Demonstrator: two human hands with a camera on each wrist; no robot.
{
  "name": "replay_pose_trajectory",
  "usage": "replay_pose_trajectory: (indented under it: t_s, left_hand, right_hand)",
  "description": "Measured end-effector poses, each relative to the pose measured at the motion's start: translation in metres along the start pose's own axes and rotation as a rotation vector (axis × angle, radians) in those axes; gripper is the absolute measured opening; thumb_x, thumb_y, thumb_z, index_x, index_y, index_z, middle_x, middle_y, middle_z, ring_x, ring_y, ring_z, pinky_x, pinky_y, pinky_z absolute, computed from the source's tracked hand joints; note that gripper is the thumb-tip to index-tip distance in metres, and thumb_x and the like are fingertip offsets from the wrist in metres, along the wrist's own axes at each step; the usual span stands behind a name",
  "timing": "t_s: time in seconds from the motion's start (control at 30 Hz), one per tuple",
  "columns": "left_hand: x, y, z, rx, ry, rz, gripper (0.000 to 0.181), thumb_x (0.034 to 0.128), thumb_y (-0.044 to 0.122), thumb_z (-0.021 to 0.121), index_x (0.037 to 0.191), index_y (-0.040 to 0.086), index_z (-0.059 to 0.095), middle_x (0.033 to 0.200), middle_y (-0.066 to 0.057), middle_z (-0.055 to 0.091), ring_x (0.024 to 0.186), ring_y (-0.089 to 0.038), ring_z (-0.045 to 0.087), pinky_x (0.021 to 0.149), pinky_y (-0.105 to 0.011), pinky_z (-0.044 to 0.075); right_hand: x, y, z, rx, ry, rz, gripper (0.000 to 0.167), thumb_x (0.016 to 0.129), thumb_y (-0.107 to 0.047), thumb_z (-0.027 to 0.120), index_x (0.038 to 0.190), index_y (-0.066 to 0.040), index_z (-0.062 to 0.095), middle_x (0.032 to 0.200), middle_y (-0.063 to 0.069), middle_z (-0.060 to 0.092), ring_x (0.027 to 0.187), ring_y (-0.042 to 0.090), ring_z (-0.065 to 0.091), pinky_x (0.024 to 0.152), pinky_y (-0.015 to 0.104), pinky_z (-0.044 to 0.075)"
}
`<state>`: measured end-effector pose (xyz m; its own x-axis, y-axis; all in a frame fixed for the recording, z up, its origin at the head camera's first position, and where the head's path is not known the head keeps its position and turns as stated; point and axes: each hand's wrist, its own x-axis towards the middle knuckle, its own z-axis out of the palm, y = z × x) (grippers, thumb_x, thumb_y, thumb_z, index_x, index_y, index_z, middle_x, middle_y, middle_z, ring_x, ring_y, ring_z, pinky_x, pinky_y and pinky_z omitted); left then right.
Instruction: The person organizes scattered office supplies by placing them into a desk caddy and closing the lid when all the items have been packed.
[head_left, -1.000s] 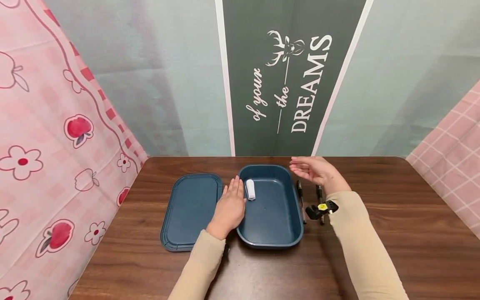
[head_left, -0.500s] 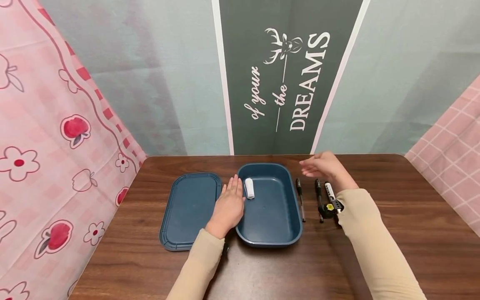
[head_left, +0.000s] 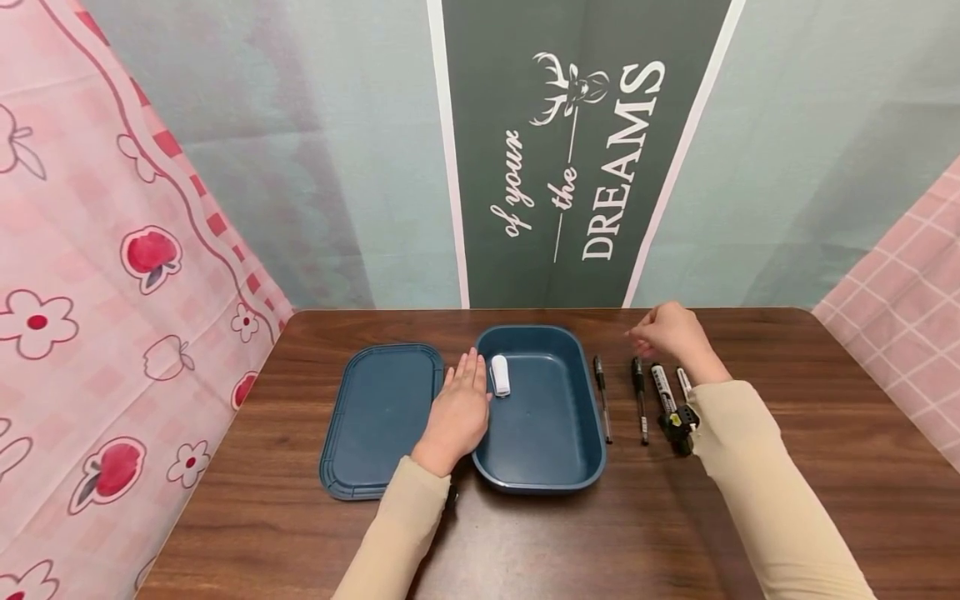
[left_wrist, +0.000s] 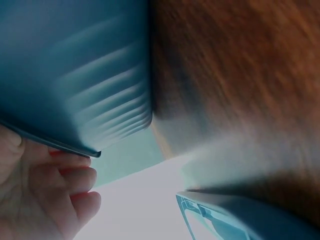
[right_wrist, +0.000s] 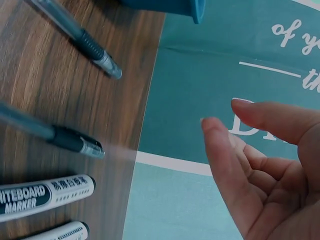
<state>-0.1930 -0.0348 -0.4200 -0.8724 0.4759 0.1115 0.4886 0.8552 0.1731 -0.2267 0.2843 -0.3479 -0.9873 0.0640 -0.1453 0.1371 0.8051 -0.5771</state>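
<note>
My left hand rests on the left rim of the blue plastic box with its fingers straight; the left wrist view shows the fingers at the rim. Inside the box, by its left wall, lies a small white oblong thing. My right hand is raised over the far ends of the pens, holding nothing. In the right wrist view its thumb and index finger are apart, the other fingers loosely curled. Below it lie two black gel pens and a whiteboard marker, with a second marker partly hidden.
The blue lid lies flat on the wooden table, left of the box. A printed curtain hangs behind the table's far edge. Pink cloths hang at both sides.
My right hand has moved right, away from the box, over the pens, and its fingers have bent more. The markers have come into view. My left hand stays on the rim.
</note>
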Motion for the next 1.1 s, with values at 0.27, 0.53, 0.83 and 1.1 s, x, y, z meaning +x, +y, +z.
replay_pose_trajectory:
  t_s: [0.27, 0.53, 0.83, 1.1]
  left_hand:
    - [-0.001, 0.0, 0.001, 0.009, 0.03, 0.01, 0.052, 0.0997, 0.018, 0.047, 0.141, -0.011, 0.033, 0.149, -0.024, 0.026, 0.139, -0.032, 0.025, 0.11, -0.044, 0.026]
    - [-0.001, -0.001, 0.001, 0.011, 0.027, 0.015, 0.052, 0.0999, 0.019, 0.046, 0.141, -0.011, 0.033, 0.149, -0.024, 0.026, 0.139, -0.032, 0.025, 0.11, -0.043, 0.026]
    - [-0.001, 0.0, 0.001, 0.014, 0.027, 0.013, 0.052, 0.1, 0.019, 0.046, 0.141, -0.01, 0.033, 0.149, -0.024, 0.026, 0.139, -0.033, 0.026, 0.111, -0.043, 0.026]
    - [-0.001, 0.0, 0.0, 0.024, 0.026, 0.01, 0.052, 0.1001, 0.019, 0.046, 0.141, -0.01, 0.033, 0.15, -0.024, 0.026, 0.139, -0.032, 0.025, 0.111, -0.043, 0.025]
  right_hand:
    - [-0.006, 0.017, -0.005, -0.167, 0.021, -0.002, 0.04, 0.085, -0.013, 0.056, 0.047, -0.015, 0.046, 0.045, -0.004, 0.045, 0.043, 0.013, 0.041, 0.047, 0.03, 0.035]
    - [-0.01, 0.048, -0.008, -0.182, -0.024, 0.13, 0.037, 0.085, -0.009, 0.049, 0.051, -0.016, 0.039, 0.046, -0.003, 0.038, 0.042, 0.013, 0.035, 0.043, 0.028, 0.031]
    - [-0.013, 0.062, -0.003, -0.188, -0.077, 0.225, 0.033, 0.086, -0.013, 0.059, 0.057, -0.012, 0.042, 0.048, -0.001, 0.041, 0.045, 0.014, 0.04, 0.044, 0.028, 0.035]
    - [-0.015, 0.07, 0.004, -0.203, -0.04, 0.26, 0.03, 0.083, -0.014, 0.061, 0.058, -0.01, 0.044, 0.051, 0.001, 0.045, 0.049, 0.018, 0.044, 0.044, 0.03, 0.036]
